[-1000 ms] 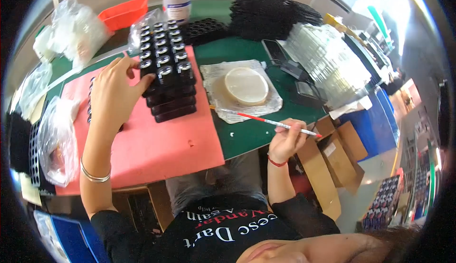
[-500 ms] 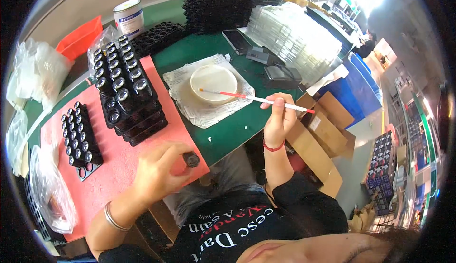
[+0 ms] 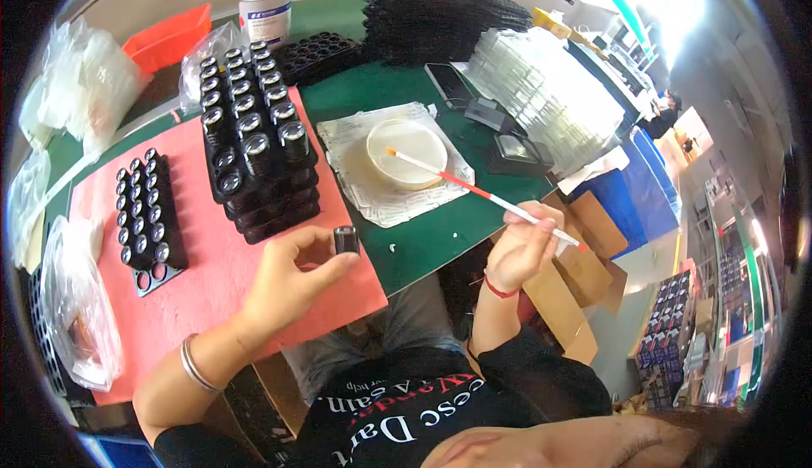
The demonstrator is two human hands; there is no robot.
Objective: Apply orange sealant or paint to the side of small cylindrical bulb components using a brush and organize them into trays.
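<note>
Since half a second ago the left hand (image 3: 292,286) has lifted a little off the pink mat (image 3: 211,290), and the small black cylinder (image 3: 345,239) now sits pinched between its thumb and fingertips, just above the mat's near right part; the brush tip has drawn in over the dish.

At the far left lie clear plastic bags (image 3: 72,87), with another bag (image 3: 72,307) at the mat's near left corner; a narrow black tray (image 3: 148,218) of small round caps rests on the mat's left half; further right stands a stack of black trays (image 3: 258,159) filled with silver-topped cylinders, well apart from the held piece; behind it are an orange bin (image 3: 169,37) and a white can (image 3: 265,13).

Right of the mat, on the green table (image 3: 431,235), a shallow round dish (image 3: 408,151) of pale stuff sits on a sheet of white paper (image 3: 381,193); the right hand (image 3: 524,248) is closed around a long thin brush (image 3: 482,195) with a red and white shaft, its tip over the dish's rim, though whether it touches is hard to say.

Further right lie a dark phone (image 3: 448,83), a heap of empty black trays (image 3: 448,16) and a stack of clear plastic trays (image 3: 545,96); brown cardboard boxes (image 3: 584,290) stand below the table's edge.
</note>
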